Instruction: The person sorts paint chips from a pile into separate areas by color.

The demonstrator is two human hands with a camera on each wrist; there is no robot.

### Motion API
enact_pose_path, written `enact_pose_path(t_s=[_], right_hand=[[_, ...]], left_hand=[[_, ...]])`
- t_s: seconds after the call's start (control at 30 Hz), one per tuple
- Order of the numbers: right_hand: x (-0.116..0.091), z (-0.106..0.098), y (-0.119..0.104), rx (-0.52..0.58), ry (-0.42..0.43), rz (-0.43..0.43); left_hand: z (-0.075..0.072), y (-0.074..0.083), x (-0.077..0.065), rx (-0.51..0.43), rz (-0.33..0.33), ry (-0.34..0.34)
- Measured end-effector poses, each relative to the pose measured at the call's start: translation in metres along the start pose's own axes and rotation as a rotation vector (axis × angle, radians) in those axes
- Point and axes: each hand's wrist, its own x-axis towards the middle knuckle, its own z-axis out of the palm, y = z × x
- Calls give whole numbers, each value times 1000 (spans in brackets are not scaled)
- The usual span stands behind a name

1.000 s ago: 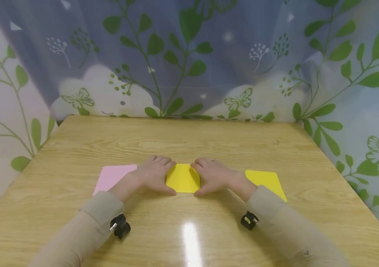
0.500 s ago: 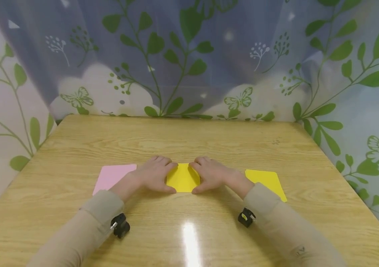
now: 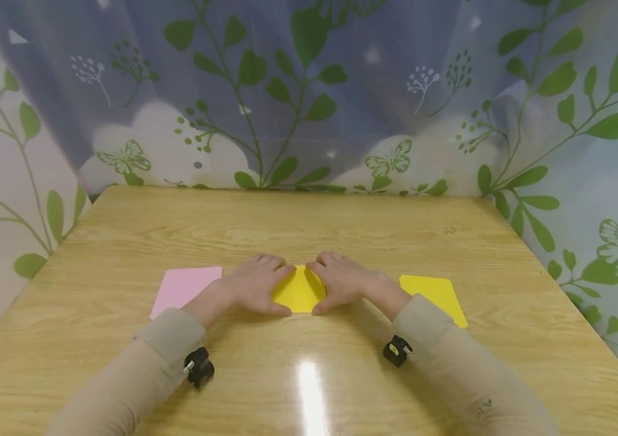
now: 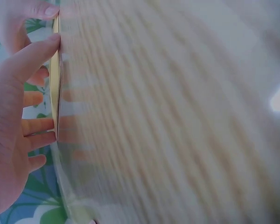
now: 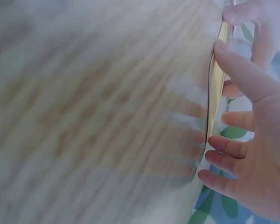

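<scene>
A yellow square of paper or thin card (image 3: 299, 290) lies on the wooden table between my hands. My left hand (image 3: 256, 284) rests at its left side, thumb by the near corner and index finger over the far part. At the right side my right hand (image 3: 341, 281) mirrors it, with the thumb on the near edge. Both wrist views show fairly straight, spread fingers touching the card (image 4: 55, 88) and the tabletop beside it. A thin dark line runs along the near edge of the card (image 5: 216, 86). The hands cover its left and right margins.
Left of the hands a pink square (image 3: 186, 287) lies flat, partly behind the left forearm. Another yellow square (image 3: 435, 297) lies right, partly under the right sleeve. A leaf-patterned curtain (image 3: 298, 97) hangs along the back and sides of the wooden table (image 3: 309, 230).
My hands have crept slightly inward over the middle yellow square, so less of it shows between them. The right wrist has shifted a little left. The outer squares stay put.
</scene>
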Motion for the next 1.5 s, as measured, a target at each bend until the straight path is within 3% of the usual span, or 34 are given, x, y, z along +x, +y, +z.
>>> enact_pose_path(t_s=[0.43, 0.83, 1.17, 1.5], right_hand=[[6, -4, -3, -4, -26, 57], [7, -6, -2, -49, -18, 52], [8, -5, -4, -40, -36, 40], [7, -8, -10, -93, -41, 29]], left_hand=[[-1, 0, 0, -9, 5, 21], [-2, 1, 5, 17, -31, 14], [-4, 2, 5, 12, -40, -32], [-3, 4, 4, 18, -28, -6]])
